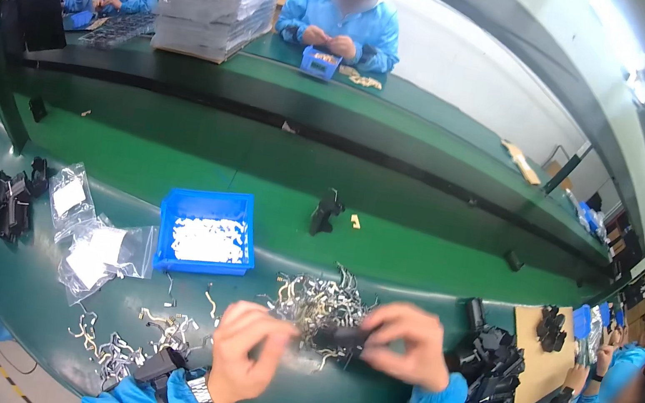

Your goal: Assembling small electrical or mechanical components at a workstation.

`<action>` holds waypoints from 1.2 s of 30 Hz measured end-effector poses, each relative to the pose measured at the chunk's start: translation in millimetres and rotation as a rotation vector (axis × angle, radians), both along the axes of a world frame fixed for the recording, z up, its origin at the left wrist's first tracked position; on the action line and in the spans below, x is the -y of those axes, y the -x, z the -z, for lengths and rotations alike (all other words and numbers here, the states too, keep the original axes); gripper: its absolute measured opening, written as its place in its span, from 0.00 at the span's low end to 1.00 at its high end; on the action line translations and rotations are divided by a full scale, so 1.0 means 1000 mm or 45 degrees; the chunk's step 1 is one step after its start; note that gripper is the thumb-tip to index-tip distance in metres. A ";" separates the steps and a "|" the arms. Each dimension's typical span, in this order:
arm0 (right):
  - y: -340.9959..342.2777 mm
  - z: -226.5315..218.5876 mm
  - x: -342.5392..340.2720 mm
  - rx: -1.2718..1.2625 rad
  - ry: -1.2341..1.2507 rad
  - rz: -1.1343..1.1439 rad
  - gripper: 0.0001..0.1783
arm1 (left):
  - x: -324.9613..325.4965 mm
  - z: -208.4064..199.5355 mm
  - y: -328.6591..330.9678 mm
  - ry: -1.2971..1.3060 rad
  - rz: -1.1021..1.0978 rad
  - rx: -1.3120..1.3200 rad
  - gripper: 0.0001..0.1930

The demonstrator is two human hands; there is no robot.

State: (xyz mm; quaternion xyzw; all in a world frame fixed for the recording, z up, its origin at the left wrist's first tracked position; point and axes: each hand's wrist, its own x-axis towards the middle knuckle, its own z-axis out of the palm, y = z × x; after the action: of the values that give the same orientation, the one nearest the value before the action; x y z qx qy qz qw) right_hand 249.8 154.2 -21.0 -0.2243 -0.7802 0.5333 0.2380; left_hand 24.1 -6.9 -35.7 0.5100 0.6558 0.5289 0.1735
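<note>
Between thumb and fingers, my right hand [411,346] grips a small black plastic part [341,339], blurred by motion. Just left of it, the fingertips of my left hand [248,352] are pinched together; whatever they hold is too small or hidden to make out. Both hands are over the table, in front of a heap of small bent metal pieces [324,299], silver and brass in colour. More such metal pieces [119,355] lie scattered beside my left forearm.
A blue bin [202,267] of small white pieces stands behind my left hand, with clear plastic bags [99,255] left of it. Black parts are piled right [492,363] and far left [8,206]. A cardboard sheet [535,379] lies at right. Co-workers sit at both sides and opposite.
</note>
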 end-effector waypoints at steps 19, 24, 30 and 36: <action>0.029 -0.061 0.008 0.127 -0.396 -0.818 0.15 | -0.010 -0.027 0.017 0.255 0.181 -0.712 0.14; 0.031 -0.061 0.004 0.035 -0.407 -0.752 0.14 | -0.010 -0.028 0.024 0.261 0.282 -0.794 0.11; 0.027 -0.056 0.006 0.024 -0.430 -0.591 0.13 | -0.012 -0.021 0.024 0.273 0.405 -0.733 0.10; 0.018 -0.048 0.013 0.152 -0.419 -0.266 0.13 | -0.018 -0.026 0.020 0.207 0.436 -0.423 0.11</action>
State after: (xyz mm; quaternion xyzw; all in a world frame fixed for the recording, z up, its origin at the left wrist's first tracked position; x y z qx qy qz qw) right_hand 231.9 141.6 27.2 -0.1314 -0.8886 0.4060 0.1679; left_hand 4.4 10.7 -9.9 0.6781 0.6197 0.3462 0.1907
